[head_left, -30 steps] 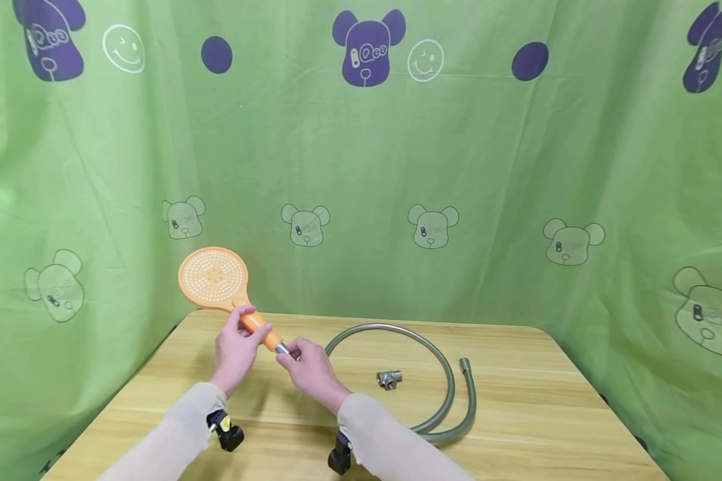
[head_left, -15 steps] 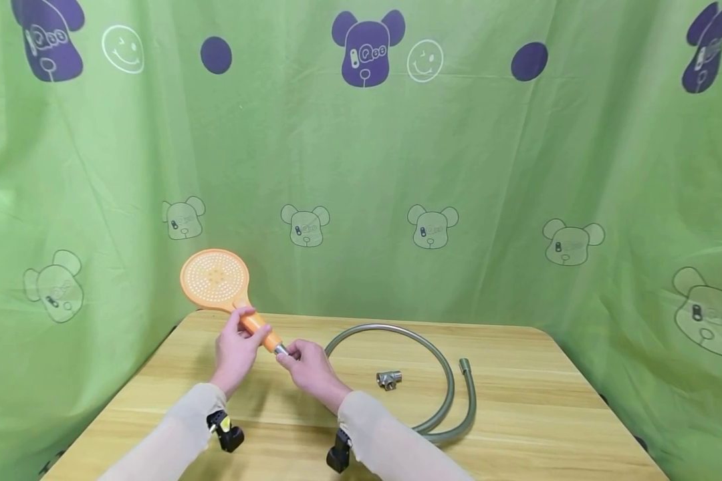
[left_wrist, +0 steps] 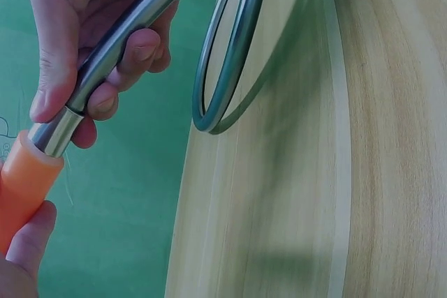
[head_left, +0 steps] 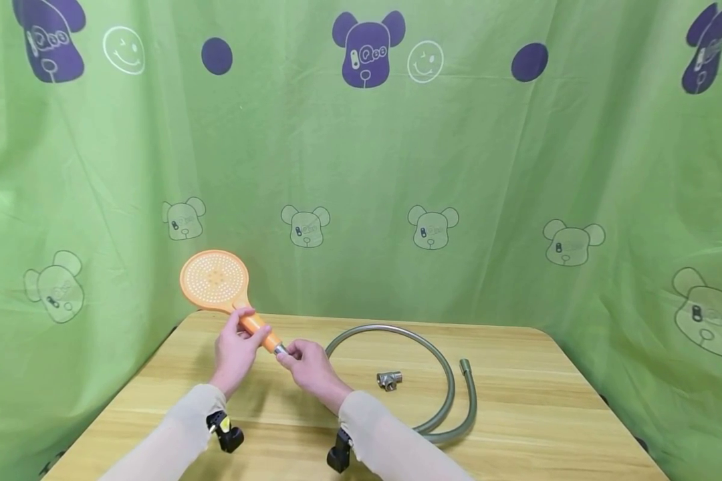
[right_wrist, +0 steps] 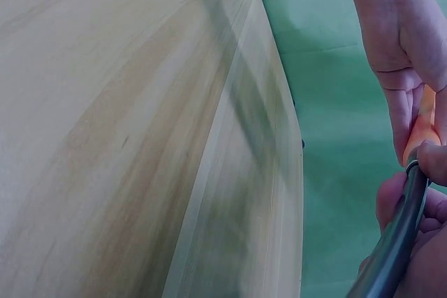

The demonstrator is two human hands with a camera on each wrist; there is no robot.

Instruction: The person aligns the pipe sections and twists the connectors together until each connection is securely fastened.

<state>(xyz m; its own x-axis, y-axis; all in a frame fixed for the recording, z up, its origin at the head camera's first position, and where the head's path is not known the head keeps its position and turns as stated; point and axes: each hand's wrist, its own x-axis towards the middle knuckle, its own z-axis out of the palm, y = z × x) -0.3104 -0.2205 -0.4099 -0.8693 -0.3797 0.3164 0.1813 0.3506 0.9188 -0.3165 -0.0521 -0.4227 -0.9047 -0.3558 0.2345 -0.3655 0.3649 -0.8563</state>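
An orange shower head (head_left: 214, 279) with a pale, dotted spray face is held above the table's left side, tilted with its handle down to the right. My left hand (head_left: 236, 351) grips the orange handle, thumb along its near side. My right hand (head_left: 313, 371) pinches the metal end of a grey shower hose (left_wrist: 115, 50) right at the handle's end. In the left wrist view the hose's metal collar (left_wrist: 57, 132) meets the orange handle. How deep it sits inside cannot be seen. From my right hand the hose (head_left: 448, 374) loops over the table.
A small metal tee fitting (head_left: 389, 380) lies inside the hose loop on the wooden table (head_left: 535, 401). The hose's free end (head_left: 464, 365) points toward the back at the right. A green patterned curtain (head_left: 361, 153) hangs behind and on both sides.
The shower head's round face has dipped very slightly. Both hands keep their hold in nearly the same place, and the tee fitting stays where it was.
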